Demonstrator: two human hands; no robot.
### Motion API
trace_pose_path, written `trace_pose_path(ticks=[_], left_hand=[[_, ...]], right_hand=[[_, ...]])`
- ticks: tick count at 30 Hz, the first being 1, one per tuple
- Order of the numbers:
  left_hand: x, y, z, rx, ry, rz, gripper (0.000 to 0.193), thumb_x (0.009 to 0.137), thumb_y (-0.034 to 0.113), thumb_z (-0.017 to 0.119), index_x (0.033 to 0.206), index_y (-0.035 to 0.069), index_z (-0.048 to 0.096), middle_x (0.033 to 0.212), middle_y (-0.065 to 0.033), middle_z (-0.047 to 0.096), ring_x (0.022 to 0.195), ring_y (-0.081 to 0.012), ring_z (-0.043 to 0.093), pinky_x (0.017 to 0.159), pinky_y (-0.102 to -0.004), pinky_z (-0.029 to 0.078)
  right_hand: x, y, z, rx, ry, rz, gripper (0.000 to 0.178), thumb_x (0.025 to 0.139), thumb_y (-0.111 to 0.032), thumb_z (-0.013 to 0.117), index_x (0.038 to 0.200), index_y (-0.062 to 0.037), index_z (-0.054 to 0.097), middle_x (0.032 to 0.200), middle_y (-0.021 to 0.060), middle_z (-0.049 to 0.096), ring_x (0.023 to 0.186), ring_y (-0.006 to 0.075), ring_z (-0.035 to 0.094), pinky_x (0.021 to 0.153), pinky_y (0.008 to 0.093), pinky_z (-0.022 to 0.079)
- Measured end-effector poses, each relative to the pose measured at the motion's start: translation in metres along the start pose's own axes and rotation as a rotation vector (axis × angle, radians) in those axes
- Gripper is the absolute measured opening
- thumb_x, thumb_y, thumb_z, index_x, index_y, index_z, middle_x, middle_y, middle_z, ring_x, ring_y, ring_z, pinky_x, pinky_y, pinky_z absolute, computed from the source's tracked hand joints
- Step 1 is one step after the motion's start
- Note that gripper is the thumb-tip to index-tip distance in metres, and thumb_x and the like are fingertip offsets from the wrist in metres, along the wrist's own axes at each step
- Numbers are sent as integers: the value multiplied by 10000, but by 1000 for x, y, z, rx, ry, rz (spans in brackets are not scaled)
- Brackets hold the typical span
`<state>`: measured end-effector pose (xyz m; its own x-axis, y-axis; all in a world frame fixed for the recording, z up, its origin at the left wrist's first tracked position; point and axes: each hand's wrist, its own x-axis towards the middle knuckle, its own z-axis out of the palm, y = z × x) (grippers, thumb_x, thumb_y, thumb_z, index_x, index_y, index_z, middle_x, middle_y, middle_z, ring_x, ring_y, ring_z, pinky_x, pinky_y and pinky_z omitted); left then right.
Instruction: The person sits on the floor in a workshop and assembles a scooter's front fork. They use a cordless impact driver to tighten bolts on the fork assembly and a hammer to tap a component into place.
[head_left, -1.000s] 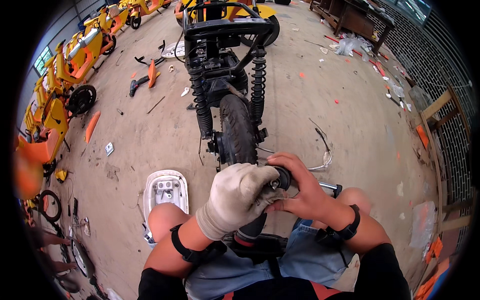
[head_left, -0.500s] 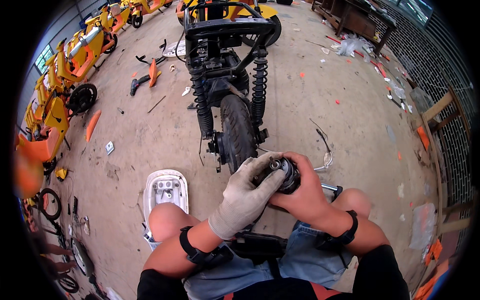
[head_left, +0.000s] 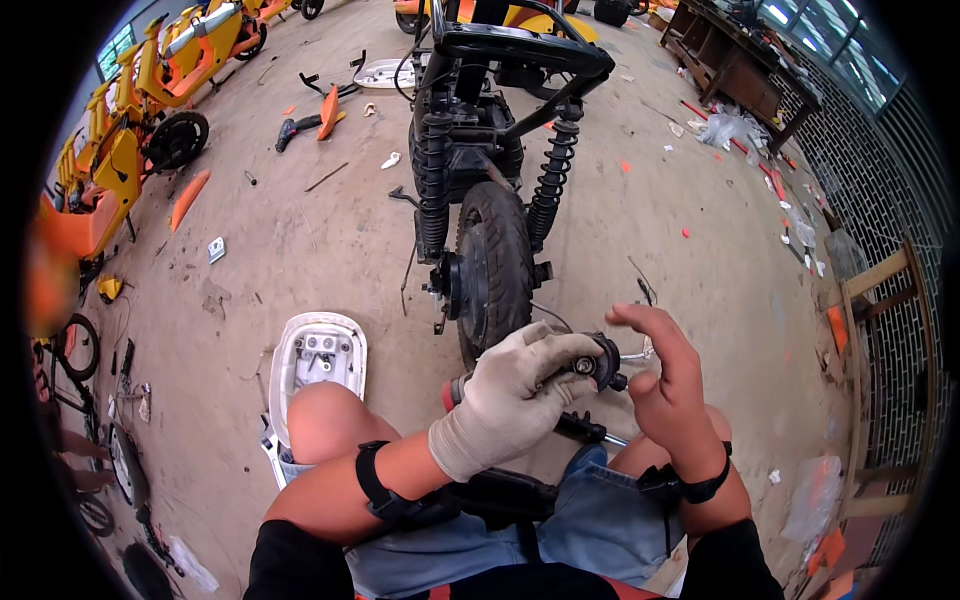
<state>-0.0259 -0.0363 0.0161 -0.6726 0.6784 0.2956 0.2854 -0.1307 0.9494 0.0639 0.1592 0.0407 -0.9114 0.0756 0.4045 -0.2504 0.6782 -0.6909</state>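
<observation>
My left hand point(head_left: 500, 405), in a pale knit glove, grips a dark round mechanical part point(head_left: 607, 364) with a metal fitting near its centre. The glove covers some of that part, and its exact kind I cannot make out. Just to the right, my bare right hand point(head_left: 668, 385) is held apart from it, fingers spread and holding nothing. Beyond both hands stands a stripped black scooter frame point(head_left: 520, 42), its black-tyred wheel point(head_left: 497, 270) toward me between two coil-spring shock absorbers. A thin cable runs from beside the wheel toward the hands.
A white shell-like cover point(head_left: 350, 340) lies by my left knee. A cordless drill point(head_left: 297, 130) and an orange panel point(head_left: 328, 112) are on the floor farther off. Yellow-orange scooters point(head_left: 110, 170) line the left. A wooden bench point(head_left: 735, 70) and plastic scraps point(head_left: 728, 130) lie at the far right.
My right hand has let go of the dark round part and opened, moving to the right. The part stays in my left hand. The view has shifted, so the scooter sits farther right.
</observation>
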Motion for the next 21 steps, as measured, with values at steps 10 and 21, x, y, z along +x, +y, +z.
trace_pose_path(ticks=[10,21], left_hand=[[2,-14,10,219,-58,78,321,838,31,682,1157,-2,662,997,-180,660,908,-365,666,775,-407,555],[3,-31,24,194,-216,81,283,857,85,712,1122,2,658,987,-170,638,887,-385,652,761,-436,538]], right_hand=[[-2,-23,5,70,-81,9,232,803,-59,826,1005,-27,718,1161,108,658,992,250,665,804,343,558],[-11,-8,4,178,-49,-72,197,752,102,780,905,19,686,1050,108,666,985,257,687,825,364,585]])
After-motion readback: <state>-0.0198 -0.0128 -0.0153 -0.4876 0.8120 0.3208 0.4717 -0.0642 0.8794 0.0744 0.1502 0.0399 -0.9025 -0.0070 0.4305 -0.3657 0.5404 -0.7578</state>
